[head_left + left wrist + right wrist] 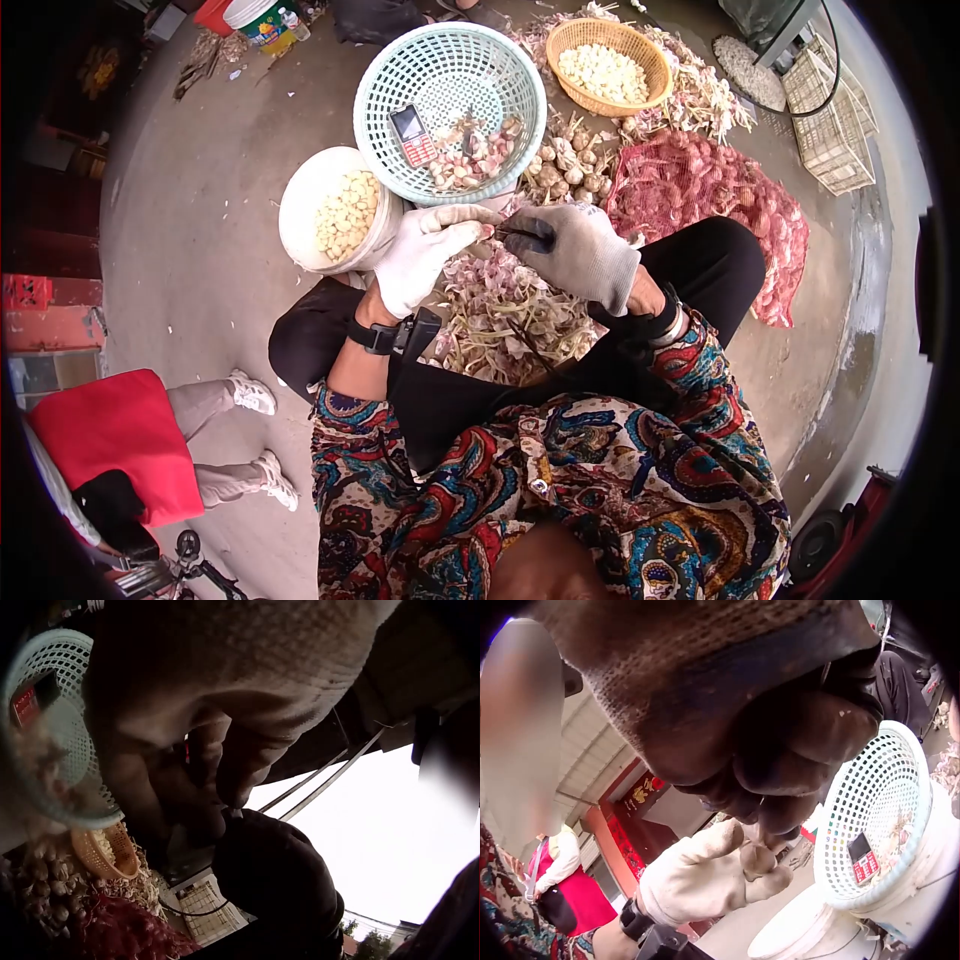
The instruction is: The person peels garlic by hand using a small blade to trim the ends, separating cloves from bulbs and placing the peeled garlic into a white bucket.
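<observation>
In the head view, my left hand, in a white glove, pinches a small pinkish garlic clove between thumb and fingers. My right hand meets it there, wearing a grey glove with a dark palm. The right fingers are curled, and a thin glinting tool shows between them in the right wrist view; most of it is hidden. Below both hands lies a heap of garlic skins. Just beyond them, a pale green basket contains unpeeled cloves and a red keypad phone.
A white bucket of peeled cloves stands by my left hand. Farther right are an orange basket of peeled garlic, whole bulbs and a red mesh sack. A person in a red apron is at left.
</observation>
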A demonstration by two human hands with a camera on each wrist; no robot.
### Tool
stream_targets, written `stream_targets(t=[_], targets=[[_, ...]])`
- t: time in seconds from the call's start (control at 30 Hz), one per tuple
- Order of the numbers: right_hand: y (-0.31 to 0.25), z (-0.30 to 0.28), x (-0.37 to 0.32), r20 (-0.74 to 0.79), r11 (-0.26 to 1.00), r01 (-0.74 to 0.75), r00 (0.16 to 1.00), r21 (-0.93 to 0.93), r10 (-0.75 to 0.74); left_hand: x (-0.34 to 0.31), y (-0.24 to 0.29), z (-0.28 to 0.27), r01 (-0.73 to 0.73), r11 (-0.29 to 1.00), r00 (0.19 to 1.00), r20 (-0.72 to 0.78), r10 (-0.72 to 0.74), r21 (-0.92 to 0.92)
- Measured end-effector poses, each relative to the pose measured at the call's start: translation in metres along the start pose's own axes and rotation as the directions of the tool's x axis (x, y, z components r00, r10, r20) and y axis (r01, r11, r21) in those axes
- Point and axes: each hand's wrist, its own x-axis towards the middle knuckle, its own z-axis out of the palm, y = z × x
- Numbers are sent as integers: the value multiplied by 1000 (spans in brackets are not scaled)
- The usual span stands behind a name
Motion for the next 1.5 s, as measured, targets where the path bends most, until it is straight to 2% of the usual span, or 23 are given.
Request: stream_targets(t=[0.03,0.1,0.13,0.2,0.23,0.33,0.37,0.43,0.47,0.53,0.57,0.63,0.7,0.77,0.83,0.93,1.0,1.07,1.13,1.17,1.37,1.43,1.5], targets=[[-2,-1,0,0,1000,2,1000,-1,-2,0,0,3,-2,1000,1000,-1,2,0],[-5,-3,0,-13,999,-36,999,15,36,-1,1,14,-44,991,999,-24,47,124],[-5,-2,0,-18,999,-38,999,14,38,-2,3,17,-9,971,998,-65,25,240],[-4,0,1,-78,998,-12,997,-55,8,-3,4,24,-33,949,993,-97,67,314],[-7,-1,2,-76,995,-79,994,-61,74,-3,4,27,-51,920,985,-132,111,388],[4,3,9,-112,989,-96,990,-112,83,-3,8,30,-49,922,971,-198,135,384],[3,3,10,-79,982,-145,988,-119,136,-2,5,27,-50,922,971,-198,135,384],[3,7,13,-110,970,-190,979,-155,174,3,-3,19,-184,973,948,-237,213,138],[4,10,14,-140,954,-232,968,-188,208,1,4,22,-209,975,951,-249,185,-72],[9,11,19,-107,963,-199,969,183,221,0,0,15,-182,976,942,-305,138,-121],[11,14,21,-62,912,-206,968,356,243,0,-2,13,-158,972,931,-354,88,-173],[6,28,21,-125,788,-53,979,614,164,0,-3,16,-170,962,933,-349,86,-216],[-4,29,19,-87,785,-107,976,610,201,3,-5,19,-142,969,953,-291,79,-204],[1,36,19,-144,775,-86,964,626,224,2,-6,26,-166,970,946,-306,105,-179],[0,35,19,-126,783,-112,963,612,237,0,-3,30,-139,981,941,-326,90,-132],[0,39,18,-154,812,-54,972,582,176,-2,-2,28,-116,976,947,-317,52,-185],[-3,38,16,-195,794,46,976,606,92,0,-14,24,-131,962,952,-300,54,-241],[1,39,18,-191,807,35,977,590,97,0,-17,22,-140,944,959,-279,54,-298],[2,39,18,-190,822,28,977,569,98,-3,-12,25,-140,988,942,-298,153,64],[2,38,17,-191,821,29,977,570,98,-2,-14,30,-149,987,954,-272,128,-59],[13,40,17,-184,905,9,980,424,76,1,-14,21,-62,985,980,-199,29,-163],[16,37,18,-273,907,-23,950,420,151,1,-14,18,-34,981,987,-162,3,-190],[14,26,19,-321,872,-31,923,488,212,1,-15,14,7,946,994,-100,-41,-325]])
